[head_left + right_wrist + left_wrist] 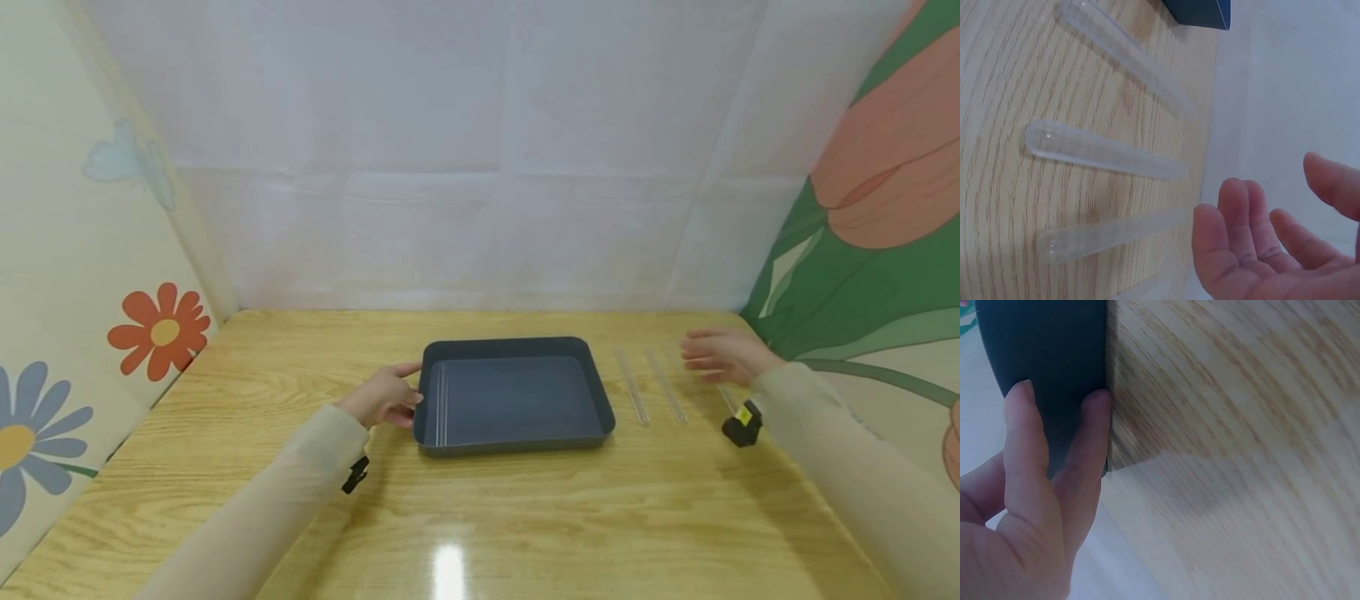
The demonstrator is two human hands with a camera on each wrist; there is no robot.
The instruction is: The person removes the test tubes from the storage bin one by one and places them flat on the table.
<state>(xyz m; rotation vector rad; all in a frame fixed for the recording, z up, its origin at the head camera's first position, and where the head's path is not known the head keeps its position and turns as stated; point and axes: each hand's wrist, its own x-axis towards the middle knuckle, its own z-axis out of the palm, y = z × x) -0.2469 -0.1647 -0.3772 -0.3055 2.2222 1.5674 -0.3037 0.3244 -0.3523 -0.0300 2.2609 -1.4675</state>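
A dark grey tray [510,343] sits mid-table with one clear tube [441,402] lying along its left inner wall. My left hand [399,393] rests against the tray's left outer wall; the left wrist view shows its straight fingers [1022,444] pressed flat on the dark wall [1047,344]. Right of the tray lie clear tubes [632,388] [666,387] side by side on the wood. My right hand [703,352] hovers open just above and right of them, holding nothing. In the right wrist view three tubes [1119,44] [1104,153] [1110,234] lie beside the open hand [1272,206].
The wooden table [525,517] is boxed in by a white back wall and flowered side panels. A further tube [726,398] lies partly under my right wrist. A black wrist camera [742,423] hangs below the right sleeve. The tray's corner [1200,11] shows at the top of the right wrist view.
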